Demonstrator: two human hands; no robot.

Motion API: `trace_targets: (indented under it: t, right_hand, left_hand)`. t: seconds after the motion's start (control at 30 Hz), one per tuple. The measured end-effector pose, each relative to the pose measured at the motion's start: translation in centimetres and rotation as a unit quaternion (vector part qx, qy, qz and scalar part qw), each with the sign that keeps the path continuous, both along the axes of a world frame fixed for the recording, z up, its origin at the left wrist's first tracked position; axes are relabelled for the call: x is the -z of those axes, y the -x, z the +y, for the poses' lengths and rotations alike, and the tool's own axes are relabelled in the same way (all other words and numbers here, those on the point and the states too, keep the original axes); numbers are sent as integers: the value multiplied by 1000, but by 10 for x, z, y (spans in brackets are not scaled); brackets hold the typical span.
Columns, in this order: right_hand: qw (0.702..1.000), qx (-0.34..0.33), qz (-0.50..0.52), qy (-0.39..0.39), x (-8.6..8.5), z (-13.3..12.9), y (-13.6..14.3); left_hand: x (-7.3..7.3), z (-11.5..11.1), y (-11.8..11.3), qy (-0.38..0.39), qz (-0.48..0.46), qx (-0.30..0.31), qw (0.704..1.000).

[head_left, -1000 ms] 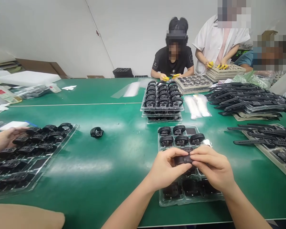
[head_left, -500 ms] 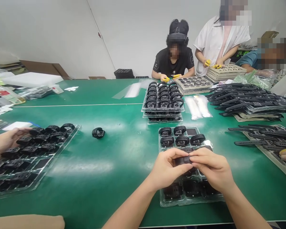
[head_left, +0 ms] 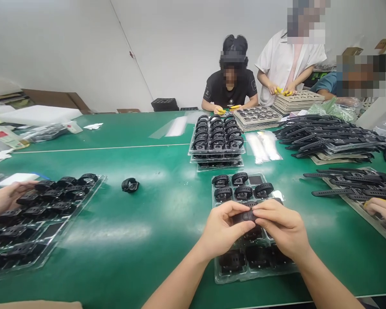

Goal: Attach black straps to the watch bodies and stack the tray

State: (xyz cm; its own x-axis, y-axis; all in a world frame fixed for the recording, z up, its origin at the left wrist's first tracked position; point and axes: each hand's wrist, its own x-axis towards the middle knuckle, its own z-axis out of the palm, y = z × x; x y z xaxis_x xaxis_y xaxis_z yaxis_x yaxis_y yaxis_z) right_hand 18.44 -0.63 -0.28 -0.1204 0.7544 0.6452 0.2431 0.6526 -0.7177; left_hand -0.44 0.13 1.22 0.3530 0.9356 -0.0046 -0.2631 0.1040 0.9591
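Between my two hands is a black smartwatch (head_left: 244, 217), its strap pinched by the fingers of both. My left hand (head_left: 224, 229) grips it from the left, thumb underneath. My right hand (head_left: 281, 226) closes on its other end with thumb and forefinger. The fingers cover much of the watch. Below them lies a clear plastic tray (head_left: 223, 279) with black watches in its pockets; the far right pocket (head_left: 256, 180) holds no watch. Some of the tray is hidden by my hands.
A lone watch (head_left: 130, 185) lies left of centre. Another person's hand (head_left: 6, 199) touches a watch tray (head_left: 53, 231) at left. Stacked watch trays (head_left: 216, 141) stand ahead. Straps pile up (head_left: 334, 135) at right, near another hand (head_left: 384, 211). Several people work at the table's far side.
The view has shifted slightly, so the scene sits a little lower and further left. Both my hands keep hold of the watch. More of the co-worker's hand shows at right.
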Motion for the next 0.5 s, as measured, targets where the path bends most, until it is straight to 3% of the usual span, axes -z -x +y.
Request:
trace_targets:
  t: [0.3, 0.5]
  right_hand:
    - [1000, 17, 9, -14, 0, 1, 6]
    - [1000, 2, 12, -13, 4, 1, 7]
  left_hand:
    - [5, 1, -4, 11, 2, -43, 999]
    - [5, 3, 1, 4, 7, -21, 1000]
